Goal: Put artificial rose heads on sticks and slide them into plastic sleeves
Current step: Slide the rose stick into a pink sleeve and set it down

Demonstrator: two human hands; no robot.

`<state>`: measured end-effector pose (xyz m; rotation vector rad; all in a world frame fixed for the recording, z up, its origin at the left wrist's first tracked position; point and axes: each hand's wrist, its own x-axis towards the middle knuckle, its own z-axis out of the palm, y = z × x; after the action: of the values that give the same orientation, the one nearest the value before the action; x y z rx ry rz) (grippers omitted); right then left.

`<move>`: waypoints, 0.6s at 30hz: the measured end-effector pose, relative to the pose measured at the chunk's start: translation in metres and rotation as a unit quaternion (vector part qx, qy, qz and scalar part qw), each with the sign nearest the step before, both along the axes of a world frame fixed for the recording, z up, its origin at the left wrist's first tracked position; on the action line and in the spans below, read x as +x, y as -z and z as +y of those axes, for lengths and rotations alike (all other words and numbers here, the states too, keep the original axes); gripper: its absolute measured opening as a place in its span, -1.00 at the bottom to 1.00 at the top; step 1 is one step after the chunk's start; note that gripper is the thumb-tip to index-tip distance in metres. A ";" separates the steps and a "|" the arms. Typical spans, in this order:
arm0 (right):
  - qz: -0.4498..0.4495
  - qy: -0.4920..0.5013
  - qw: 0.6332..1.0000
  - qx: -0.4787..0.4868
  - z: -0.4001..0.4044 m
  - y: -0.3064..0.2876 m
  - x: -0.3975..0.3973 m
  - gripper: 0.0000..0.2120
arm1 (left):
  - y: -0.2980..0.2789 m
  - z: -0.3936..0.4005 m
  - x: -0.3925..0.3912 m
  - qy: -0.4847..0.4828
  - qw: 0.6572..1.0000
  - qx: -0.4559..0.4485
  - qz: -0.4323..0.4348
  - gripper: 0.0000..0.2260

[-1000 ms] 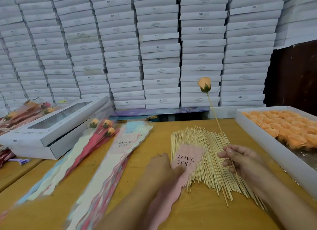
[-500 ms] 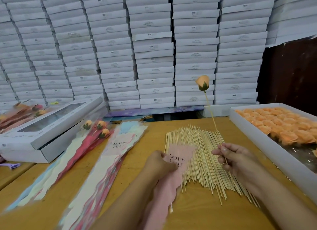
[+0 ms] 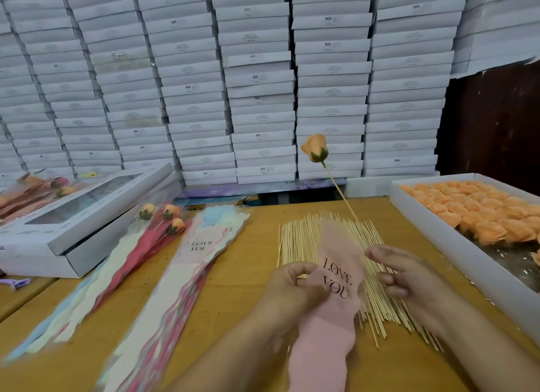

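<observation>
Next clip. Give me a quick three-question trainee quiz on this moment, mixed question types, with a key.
1. True or false: the rose on its stick is already inside the pink sleeve.
2. Multiple choice: where do the loose rose heads lie? A) in the white tray on the right; B) on the pile of sticks; C) in the windowed box on the left.
3. Which hand holds the pink sleeve, and which holds the stick?

Key:
1. False; the rose stands high above the sleeve's top edge.
2. A.
3. The left hand pinches the sleeve; the right hand holds the stick.
</observation>
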<state>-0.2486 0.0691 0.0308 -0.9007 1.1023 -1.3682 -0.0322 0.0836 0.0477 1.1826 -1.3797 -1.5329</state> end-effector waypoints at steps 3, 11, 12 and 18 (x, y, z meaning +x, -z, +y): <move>-0.011 0.000 1.000 0.006 0.002 -0.001 -0.001 -0.59 | 0.003 0.002 0.000 -0.014 1.000 -0.012 -0.002 -0.84; 0.058 -0.057 0.996 -0.032 0.007 -0.005 0.001 -0.67 | 0.005 0.003 -0.001 0.025 0.999 0.008 -0.023 -0.83; 0.070 -0.071 0.994 -0.033 0.008 -0.004 0.003 -0.66 | 0.002 0.001 -0.001 0.021 1.000 0.000 -0.023 -0.85; 0.093 -0.112 0.988 -0.042 0.009 0.000 0.011 -0.64 | -0.002 -0.012 -0.003 0.003 1.000 -0.011 0.001 -0.74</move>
<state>-0.2379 0.0778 0.0306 -1.1970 1.0529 -1.1681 -0.0353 0.0720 0.0493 1.1645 -1.3963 -1.5186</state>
